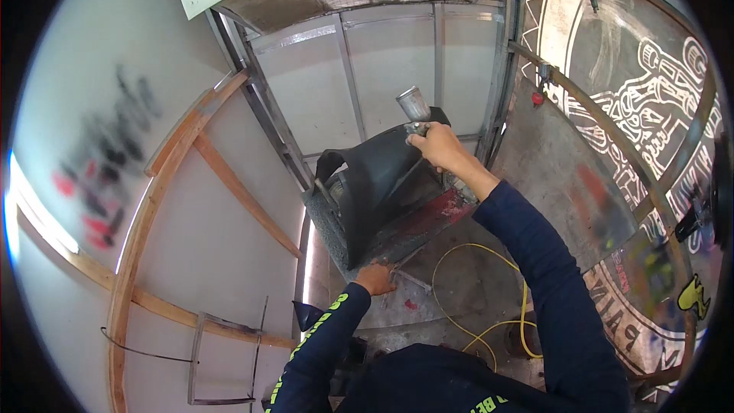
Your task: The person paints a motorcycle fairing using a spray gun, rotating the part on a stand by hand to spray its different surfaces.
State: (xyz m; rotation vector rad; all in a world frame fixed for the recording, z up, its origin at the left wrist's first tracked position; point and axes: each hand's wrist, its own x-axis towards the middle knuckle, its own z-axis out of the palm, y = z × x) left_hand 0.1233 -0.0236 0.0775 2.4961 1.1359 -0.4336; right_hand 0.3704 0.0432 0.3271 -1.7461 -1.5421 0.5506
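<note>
My right hand (440, 145) is closed around a spray gun (414, 105), whose metal paint cup sticks up above the fist. The gun is held at the upper right of a dark, curved plastic panel (375, 176); the fist hides most of its body. That panel rests tilted on a stand (325, 226) with a grey speckled top. At the stand's near edge, my left hand (375, 279) is closed on it, its fingers partly hidden. A red, paint-stained surface (440, 213) shows beside the panel, below my right forearm.
A yellow hose (441, 260) loops over the floor on the right. Paint-marked white walls with wooden beams (149, 206) stand on the left. A metal-framed partition (313, 76) is behind the stand, and a painted board (612, 107) with metal rails is on the right.
</note>
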